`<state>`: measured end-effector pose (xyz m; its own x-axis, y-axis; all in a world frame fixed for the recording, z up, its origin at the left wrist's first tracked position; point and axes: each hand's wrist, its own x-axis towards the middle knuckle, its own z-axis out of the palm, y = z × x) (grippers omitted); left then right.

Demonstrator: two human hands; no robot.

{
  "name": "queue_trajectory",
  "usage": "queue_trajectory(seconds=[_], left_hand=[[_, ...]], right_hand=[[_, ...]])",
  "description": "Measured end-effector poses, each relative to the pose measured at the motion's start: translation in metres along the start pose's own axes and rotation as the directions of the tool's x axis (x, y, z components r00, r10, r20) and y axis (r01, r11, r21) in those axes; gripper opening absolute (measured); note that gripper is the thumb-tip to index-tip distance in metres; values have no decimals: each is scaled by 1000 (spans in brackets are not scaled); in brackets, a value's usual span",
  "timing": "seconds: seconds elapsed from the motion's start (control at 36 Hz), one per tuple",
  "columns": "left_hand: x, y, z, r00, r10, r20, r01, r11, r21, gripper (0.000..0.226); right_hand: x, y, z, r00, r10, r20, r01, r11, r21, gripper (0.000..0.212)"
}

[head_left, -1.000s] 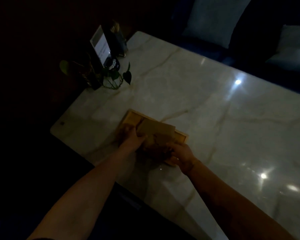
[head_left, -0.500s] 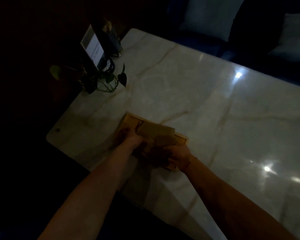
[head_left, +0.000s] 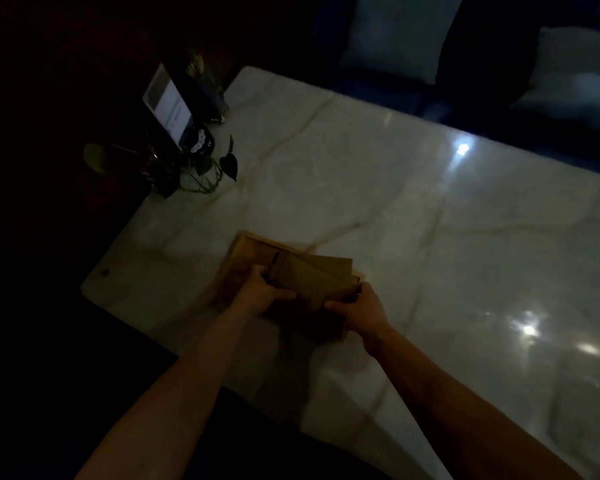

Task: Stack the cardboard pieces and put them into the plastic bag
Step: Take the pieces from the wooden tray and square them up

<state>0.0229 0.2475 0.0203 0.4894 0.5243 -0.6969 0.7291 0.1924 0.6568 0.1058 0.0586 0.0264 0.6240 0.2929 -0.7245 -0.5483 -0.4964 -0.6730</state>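
Observation:
The scene is very dark. A stack of brown cardboard pieces is tilted up between my two hands, above a shallow wooden tray on the marble table. My left hand grips the stack's left end. Its right end is held by my right hand. Another cardboard piece pokes out behind the top one. I see no plastic bag in this view.
At the table's far left corner stand a small leafy plant, a tilted white card in a dark holder and a dark round object. Pale cushions lie on dark seating beyond the far edge.
Both hands have gathered the cardboard pieces into a tighter stack and tipped it up from the tray. The camera view has shifted slightly.

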Motion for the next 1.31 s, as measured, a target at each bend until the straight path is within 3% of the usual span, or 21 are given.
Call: queue_trajectory(seconds=[0.19, 0.36, 0.5, 0.64, 0.81, 1.03, 1.17, 1.31], left_hand=[[-29, -2, 30, 973, 224, 62, -222, 974, -33, 64], [-65, -6, 79, 913, 375, 160, -400, 901, 168, 62], [-91, -13, 126, 819, 483, 310, -536, 837, 109, 47], [-104, -22, 162, 765, 502, 405, -586, 802, 112, 47], [-107, -35, 183, 746, 475, 467, -584, 803, 116, 45], [-100, -39, 184, 773, 408, 485, -529, 837, 140, 41], [-98, -35, 186, 768, 407, 494, -565, 795, 222, 38], [-99, -31, 188, 773, 405, 489, -563, 794, 232, 35]], right_hand=[[-34, 14, -41, 968, -244, -57, 238, 967, -96, 43], [-72, 48, -94, 904, -377, -205, 329, 915, -232, 37], [-97, 83, -133, 834, -415, -364, 309, 898, -314, 43], [-116, 115, -160, 796, -407, -448, 284, 904, -318, 47], [-120, 148, -174, 830, -366, -422, 253, 920, -299, 40], [-100, 165, -173, 871, -344, -350, 239, 920, -310, 40], [-89, 165, -172, 882, -341, -324, 233, 915, -330, 30], [-87, 163, -173, 878, -350, -326, 237, 911, -337, 35]])
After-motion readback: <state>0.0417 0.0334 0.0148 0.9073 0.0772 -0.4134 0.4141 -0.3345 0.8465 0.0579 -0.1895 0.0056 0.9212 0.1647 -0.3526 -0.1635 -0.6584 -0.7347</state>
